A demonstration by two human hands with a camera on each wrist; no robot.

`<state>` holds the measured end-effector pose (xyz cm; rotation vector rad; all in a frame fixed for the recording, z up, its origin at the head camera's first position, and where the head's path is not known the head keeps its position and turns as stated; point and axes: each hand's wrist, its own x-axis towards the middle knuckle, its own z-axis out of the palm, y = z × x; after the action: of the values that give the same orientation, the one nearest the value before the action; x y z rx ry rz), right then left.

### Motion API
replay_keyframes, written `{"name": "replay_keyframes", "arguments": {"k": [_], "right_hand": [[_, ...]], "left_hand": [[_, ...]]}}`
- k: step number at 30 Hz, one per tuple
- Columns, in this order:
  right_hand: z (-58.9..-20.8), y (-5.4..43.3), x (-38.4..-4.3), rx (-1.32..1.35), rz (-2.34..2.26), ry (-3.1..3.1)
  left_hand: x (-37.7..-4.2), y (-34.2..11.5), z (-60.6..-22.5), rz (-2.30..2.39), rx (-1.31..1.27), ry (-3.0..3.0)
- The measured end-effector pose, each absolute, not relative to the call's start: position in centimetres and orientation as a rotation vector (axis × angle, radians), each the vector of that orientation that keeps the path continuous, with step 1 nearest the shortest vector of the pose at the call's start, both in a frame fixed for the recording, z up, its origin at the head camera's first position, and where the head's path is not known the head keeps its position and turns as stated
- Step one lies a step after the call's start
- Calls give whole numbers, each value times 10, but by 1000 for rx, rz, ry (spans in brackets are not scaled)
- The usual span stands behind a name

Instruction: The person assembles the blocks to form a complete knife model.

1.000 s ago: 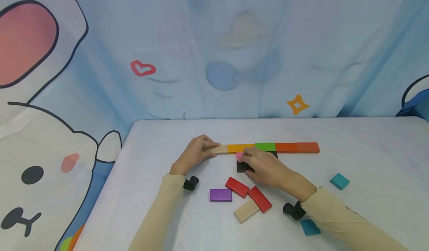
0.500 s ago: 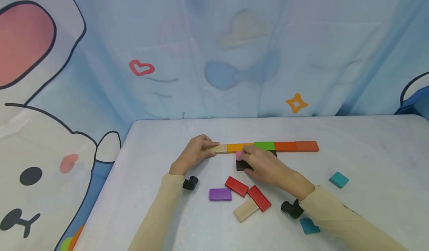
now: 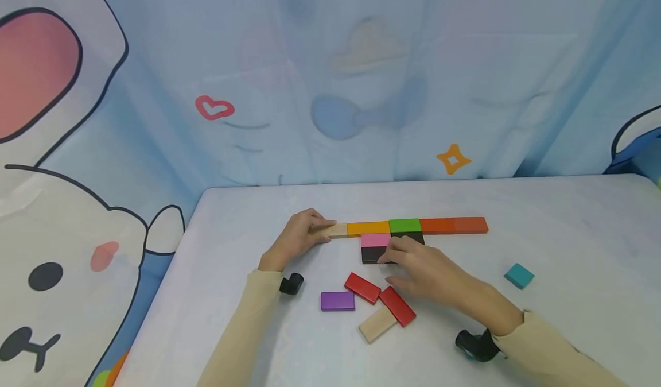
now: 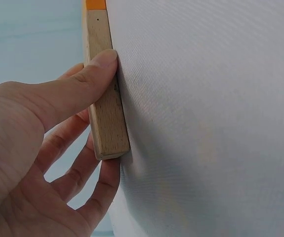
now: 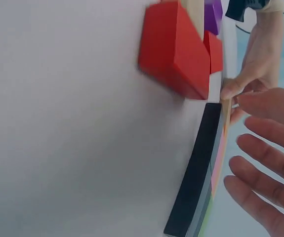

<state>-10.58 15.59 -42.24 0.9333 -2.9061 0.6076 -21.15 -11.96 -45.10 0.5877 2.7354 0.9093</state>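
At the left end of a long row of blocks, my left hand [image 3: 302, 235] pinches a plain wooden block [image 4: 107, 118], thumb on one side and fingers on the other. After it come a yellow-orange block [image 3: 368, 228], a green block [image 3: 405, 225] and two orange-red blocks [image 3: 437, 225]. Against the row's near side lie a pink block [image 3: 375, 240] and a black block [image 3: 374, 255], with more black beneath the green one. My right hand [image 3: 426, 269] is beside the front black block; its fingers [image 5: 260, 170] are spread and hold nothing in the right wrist view.
Nearer on the white table [image 3: 232, 318] lie a purple block [image 3: 338, 301], two red blocks [image 3: 397, 306] and a loose wooden block [image 3: 377, 324]. A teal block [image 3: 518, 275] sits to the right. Behind the table hangs a blue printed cloth [image 3: 289, 60].
My right hand has let go of the black block and drawn back to the right, showing more of the pink and black blocks. The left hand keeps its pinch on the wooden block.
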Motion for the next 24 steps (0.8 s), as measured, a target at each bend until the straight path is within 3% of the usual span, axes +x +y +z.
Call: {"name": "replay_keyframes", "arguments": {"k": [11,24], "right_hand": [[-433,151,-84,1004,656,-3040],[-433,152,-77,876,770,-3208]], "left_hand": [[-210,-120,-451,923,591,2736],[-210,-120,-450,930,594,2737]]}}
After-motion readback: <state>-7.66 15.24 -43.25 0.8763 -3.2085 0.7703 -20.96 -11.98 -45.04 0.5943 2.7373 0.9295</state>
